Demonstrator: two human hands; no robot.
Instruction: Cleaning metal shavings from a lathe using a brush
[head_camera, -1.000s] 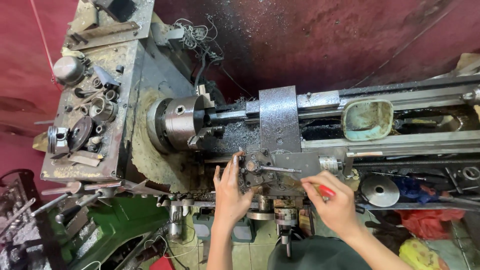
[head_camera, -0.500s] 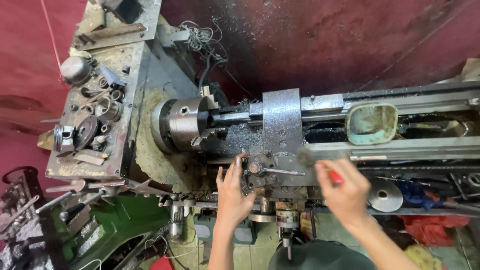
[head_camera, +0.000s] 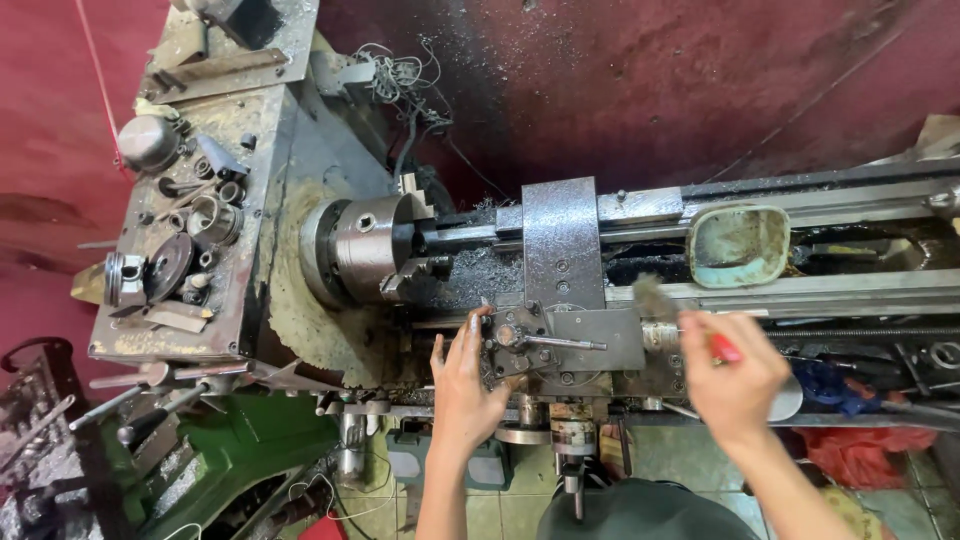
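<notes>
A greasy metal lathe fills the view, with its chuck (head_camera: 365, 247) at the left and the carriage (head_camera: 563, 260) in the middle. My left hand (head_camera: 470, 375) rests on the tool post (head_camera: 512, 335) at the carriage's front, fingers spread against it. My right hand (head_camera: 735, 375) grips a brush with a red handle (head_camera: 724, 347); its blurred bristles (head_camera: 652, 297) lie over the lathe bed just right of the carriage.
A teal tray (head_camera: 738, 247) sits on the lathe bed (head_camera: 850, 285) to the right. Loose metal parts and tools cover the headstock top (head_camera: 185, 230). Levers (head_camera: 150, 395) stick out at the lower left. Red cloth (head_camera: 870, 440) and tools lie at the lower right.
My right hand has moved up and to the right with the brush, from the carriage's front to the bed beside it. The left hand has stayed on the tool post.
</notes>
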